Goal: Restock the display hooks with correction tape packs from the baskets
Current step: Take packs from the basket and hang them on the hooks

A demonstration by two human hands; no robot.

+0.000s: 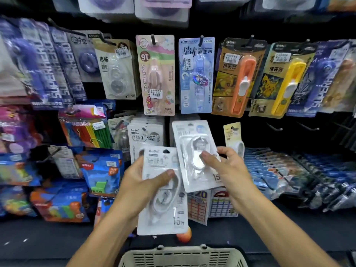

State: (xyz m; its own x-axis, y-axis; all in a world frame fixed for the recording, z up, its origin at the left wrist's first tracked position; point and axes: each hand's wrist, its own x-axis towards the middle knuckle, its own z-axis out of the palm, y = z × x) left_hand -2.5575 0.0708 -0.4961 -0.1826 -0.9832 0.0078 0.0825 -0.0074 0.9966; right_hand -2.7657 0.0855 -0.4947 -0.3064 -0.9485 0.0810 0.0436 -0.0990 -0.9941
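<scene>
My left hand [142, 186] grips a white correction tape pack [163, 207], thumb across its front, held low in front of the display. My right hand [225, 166] pinches a second white correction tape pack [194, 145], lifted higher and tilted toward the hooks. Behind them a stack of the same white packs [145, 134] hangs on a hook. A beige basket [183, 257] shows its rim at the bottom edge; its contents are hidden.
Other stationery packs hang above: a pink My Melody pack [156, 74], a blue pack [196, 74], orange and yellow clip pushers [238, 78]. Bare hooks [275, 128] stick out at the right. Blue pen packs [269, 170] lie slanted lower right.
</scene>
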